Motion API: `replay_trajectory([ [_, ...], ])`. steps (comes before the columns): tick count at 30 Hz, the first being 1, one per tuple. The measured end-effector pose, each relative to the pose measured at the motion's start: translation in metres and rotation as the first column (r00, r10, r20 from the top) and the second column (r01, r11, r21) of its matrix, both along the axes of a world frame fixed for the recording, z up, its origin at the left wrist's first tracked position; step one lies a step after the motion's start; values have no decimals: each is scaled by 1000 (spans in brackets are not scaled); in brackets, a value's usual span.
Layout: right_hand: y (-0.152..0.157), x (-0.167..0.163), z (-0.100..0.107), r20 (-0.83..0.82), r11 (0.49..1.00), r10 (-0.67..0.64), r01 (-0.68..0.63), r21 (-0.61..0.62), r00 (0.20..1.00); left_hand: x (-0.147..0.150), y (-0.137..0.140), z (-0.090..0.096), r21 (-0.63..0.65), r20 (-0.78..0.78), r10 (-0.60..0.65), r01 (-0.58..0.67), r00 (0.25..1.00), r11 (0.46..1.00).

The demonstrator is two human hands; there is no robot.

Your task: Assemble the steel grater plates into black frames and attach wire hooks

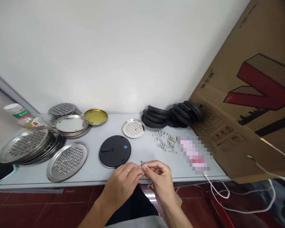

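At the table's front edge my right hand (159,172) pinches a small shiny metal clip (143,163) between thumb and fingers. My left hand (123,179) meets it from the other side, its fingers closed together; what they grip is too small to make out. Just behind the left hand lies a round black disc (115,150) with a blue dot and a metal rim showing beneath. Loose metal rings and clips (166,142) are scattered behind the right hand. A round metal grater plate (134,128) rests beyond the black disc.
Stacked grater plates (29,145), a single grater plate (67,161), plain metal discs (72,124), a gold disc (95,116) and a jar (20,114) occupy the left. Black rings (156,116) pile by the wall. A cardboard box (228,126) and white cable (242,210) are right.
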State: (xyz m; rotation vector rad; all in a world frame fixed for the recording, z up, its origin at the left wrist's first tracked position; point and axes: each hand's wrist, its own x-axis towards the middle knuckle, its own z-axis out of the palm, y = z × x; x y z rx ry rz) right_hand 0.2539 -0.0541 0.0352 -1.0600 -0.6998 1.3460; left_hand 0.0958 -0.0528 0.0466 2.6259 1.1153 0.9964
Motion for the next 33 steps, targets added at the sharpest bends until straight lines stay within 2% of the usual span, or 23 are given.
replay_trajectory([
  [5,-3,-5,1,8,999,35,-35,-11,999,-11,5,15,226,-143,-42,74,989,971],
  [9,-4,-7,3,-19,997,62,-63,-44,998,-14,7,22,288,-238,-54,124,970,950],
  [12,-5,-6,3,-42,992,95,-98,-73,995,-15,6,23,313,-252,-68,147,965,938],
  [17,-6,-4,4,-77,983,135,-143,-115,988,-16,4,17,304,-213,-78,142,974,942],
  [25,-6,-7,13,-265,958,99,-164,-233,959,-9,2,-4,284,-34,-83,89,996,955],
  [30,-10,-9,13,-311,958,53,-136,-251,949,-5,0,-15,247,74,-62,42,995,968],
  [33,-12,-9,11,-304,958,68,-147,-245,950,-4,-2,-18,237,112,-69,41,991,971],
])
